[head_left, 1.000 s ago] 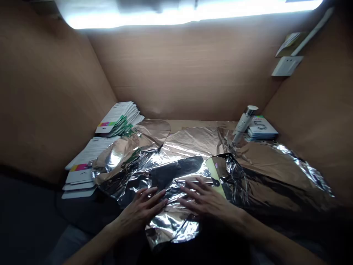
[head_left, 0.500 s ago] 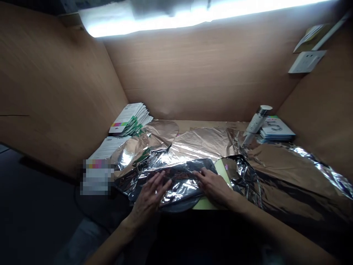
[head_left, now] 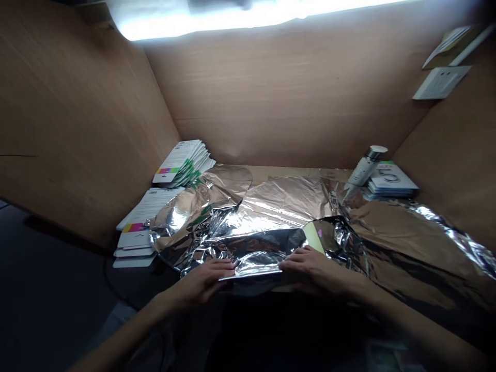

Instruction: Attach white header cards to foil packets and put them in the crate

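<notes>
A shiny silver foil sheet [head_left: 263,250] lies in front of me, its near edge raised in a straight fold. My left hand [head_left: 211,276] pinches the left end of that edge, fingers together. At the right end, my right hand [head_left: 306,263] grips the same edge with its fingers closed, thumb hidden. Beneath and right of the sheet, a pale yellow piece [head_left: 314,236] shows. More crumpled foil [head_left: 287,201] spreads behind, reflecting the brown walls.
Stacked white cards [head_left: 180,163] stand at the back left, with further cards [head_left: 135,240] nearer. A white bottle [head_left: 366,168] leans beside a stack of booklets [head_left: 391,178] at right. Wooden walls enclose the table; a socket [head_left: 442,82] is on the right wall.
Both hands went from lying spread on the foil to gripping its near edge, which is now lifted and folded. My left hand moved down. The view shifted slightly.
</notes>
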Demonstrator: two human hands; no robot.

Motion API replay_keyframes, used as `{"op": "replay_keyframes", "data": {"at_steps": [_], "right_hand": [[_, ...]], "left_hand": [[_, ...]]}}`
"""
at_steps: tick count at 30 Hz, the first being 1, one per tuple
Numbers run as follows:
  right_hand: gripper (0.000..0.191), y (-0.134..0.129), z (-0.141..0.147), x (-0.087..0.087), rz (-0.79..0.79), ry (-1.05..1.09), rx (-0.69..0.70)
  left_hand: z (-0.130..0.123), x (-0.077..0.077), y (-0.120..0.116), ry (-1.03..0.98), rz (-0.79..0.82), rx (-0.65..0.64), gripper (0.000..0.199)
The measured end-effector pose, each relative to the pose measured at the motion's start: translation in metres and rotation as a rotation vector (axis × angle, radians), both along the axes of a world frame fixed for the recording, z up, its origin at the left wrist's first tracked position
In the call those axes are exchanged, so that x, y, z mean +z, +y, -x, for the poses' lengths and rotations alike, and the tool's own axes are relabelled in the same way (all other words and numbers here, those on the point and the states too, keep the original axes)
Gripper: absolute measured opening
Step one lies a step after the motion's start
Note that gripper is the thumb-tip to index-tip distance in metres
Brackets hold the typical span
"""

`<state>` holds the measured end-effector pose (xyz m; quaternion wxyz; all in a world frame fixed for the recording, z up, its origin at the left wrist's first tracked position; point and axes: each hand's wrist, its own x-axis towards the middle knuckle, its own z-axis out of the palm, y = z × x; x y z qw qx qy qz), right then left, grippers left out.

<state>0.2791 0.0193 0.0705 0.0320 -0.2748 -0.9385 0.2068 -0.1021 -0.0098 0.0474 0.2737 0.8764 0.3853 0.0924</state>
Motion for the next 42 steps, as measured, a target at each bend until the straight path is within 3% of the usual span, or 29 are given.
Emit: {"op": "replay_keyframes", "data": {"at_steps": [2, 4, 8, 12, 15, 19, 23, 25, 28, 29, 30, 32, 34, 37, 42], "right_hand": [[0.027, 0.016, -0.001, 0.003, 0.102, 0.052, -0.062], [0.031, 0.036, 0.000, 0.000, 0.168, 0.088, -0.149], [0.045, 0.078, 0.008, -0.015, 0.159, 0.010, -0.309], [0.042, 0.097, 0.019, -0.023, 0.113, -0.060, -0.394], [0.034, 0.096, 0.025, -0.024, 0.094, -0.089, -0.428], [0.030, 0.093, 0.029, -0.021, 0.083, -0.087, -0.435], [0.022, 0.082, 0.021, -0.017, 0.034, -0.050, -0.491], [0.027, 0.067, 0.015, -0.016, -0.076, 0.045, -0.644], [0.049, 0.035, 0.011, -0.017, -0.279, 0.549, -1.073], [0.055, 0.024, 0.014, -0.019, -0.220, 0.747, -1.151], [0.058, 0.015, 0.018, -0.020, -0.060, 0.906, -1.145], [0.056, 0.002, 0.029, -0.020, 0.409, 1.033, -0.914], [0.045, -0.002, 0.036, -0.018, 0.708, 1.043, -0.670], [0.037, 0.002, 0.036, -0.013, 0.811, 1.070, -0.590], [0.028, 0.010, 0.023, -0.012, 0.963, 1.214, -0.568]], "left_hand": [[-0.001, 0.009, 0.014, -0.020, 0.110, 0.111, 0.038], [-0.005, 0.015, 0.030, 0.023, 0.167, 0.237, 0.049], [-0.014, 0.012, 0.059, 0.130, 0.141, 0.410, 0.053], [-0.025, 0.006, 0.060, 0.262, 0.050, 0.483, 0.044], [-0.040, 0.012, 0.055, 0.345, -0.060, 0.527, 0.028], [-0.070, 0.026, 0.081, 0.315, -0.064, 0.350, 0.033], [-0.089, 0.034, 0.132, 0.270, 0.220, 0.153, 0.036], [-0.089, 0.038, 0.145, 0.213, 0.358, 0.081, 0.028], [-0.088, 0.045, 0.136, 0.037, 0.448, 0.056, 0.034], [-0.090, 0.046, 0.126, -0.045, 0.452, 0.074, 0.038], [-0.094, 0.046, 0.115, -0.158, 0.462, 0.105, 0.040], [-0.106, 0.044, 0.091, -0.441, 0.540, 0.183, 0.040], [-0.120, 0.042, 0.070, -0.721, 0.671, 0.259, 0.038], [-0.137, 0.041, 0.052, -0.917, 0.830, 0.294, 0.034], [-0.152, 0.038, 0.052, -1.195, 0.906, 0.349, 0.021]]}}
